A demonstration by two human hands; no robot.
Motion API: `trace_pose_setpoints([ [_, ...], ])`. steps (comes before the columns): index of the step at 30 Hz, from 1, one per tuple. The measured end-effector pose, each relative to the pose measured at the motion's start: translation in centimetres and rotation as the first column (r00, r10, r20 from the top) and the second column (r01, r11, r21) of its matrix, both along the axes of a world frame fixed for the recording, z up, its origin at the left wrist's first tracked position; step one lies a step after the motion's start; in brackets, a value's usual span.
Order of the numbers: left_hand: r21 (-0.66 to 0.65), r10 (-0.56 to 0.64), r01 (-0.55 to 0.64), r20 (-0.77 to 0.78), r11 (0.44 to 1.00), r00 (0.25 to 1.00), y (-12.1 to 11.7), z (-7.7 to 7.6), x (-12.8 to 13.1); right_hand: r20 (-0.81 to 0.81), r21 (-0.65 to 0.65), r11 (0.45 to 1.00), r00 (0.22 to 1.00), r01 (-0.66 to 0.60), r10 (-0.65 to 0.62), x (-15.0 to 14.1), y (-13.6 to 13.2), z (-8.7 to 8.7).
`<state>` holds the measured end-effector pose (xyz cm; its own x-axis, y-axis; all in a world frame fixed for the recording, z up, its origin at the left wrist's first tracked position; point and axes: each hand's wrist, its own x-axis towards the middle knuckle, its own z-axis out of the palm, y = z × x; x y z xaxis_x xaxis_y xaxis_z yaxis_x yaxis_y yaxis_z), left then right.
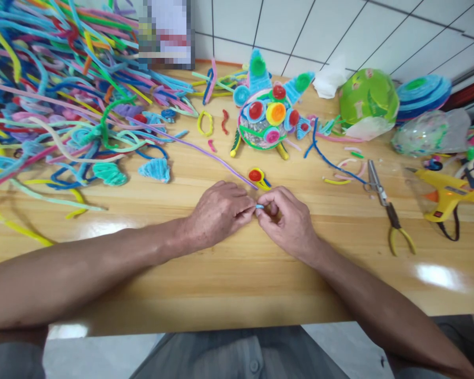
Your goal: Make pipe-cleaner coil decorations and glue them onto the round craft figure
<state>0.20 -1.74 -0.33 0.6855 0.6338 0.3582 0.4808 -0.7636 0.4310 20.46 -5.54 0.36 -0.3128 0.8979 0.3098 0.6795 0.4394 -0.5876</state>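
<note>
The person's left hand [224, 211] and right hand [289, 220] meet over the pale wooden bench [229, 287], fingertips pinched closed on the small light-blue fuzzy piece [259, 207] between them. Just beyond their fingers lie a red, yellow and blue fuzzy piece [255, 176] and the end of a long purple pipe cleaner [217, 157]; farther back stands a multicoloured fuzzy figure with two blue-and-green pointed ears [257, 67].

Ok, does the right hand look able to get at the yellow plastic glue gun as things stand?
Probably yes: the yellow-handled metal tool between the right hand and the yellow plastic glue gun lies flat, leaving room over it. But that hand is pinching a small blue fuzzy piece.
</note>
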Motion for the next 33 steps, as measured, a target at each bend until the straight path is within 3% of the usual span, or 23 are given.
trace_pose_setpoints([
  [33,0.026,0.006,-0.007,0.022,1.000,1.000,-0.07,0.02,0.05,-0.028,0.000,1.000,1.000,-0.004,0.004,0.00,0.13,-0.10],
])
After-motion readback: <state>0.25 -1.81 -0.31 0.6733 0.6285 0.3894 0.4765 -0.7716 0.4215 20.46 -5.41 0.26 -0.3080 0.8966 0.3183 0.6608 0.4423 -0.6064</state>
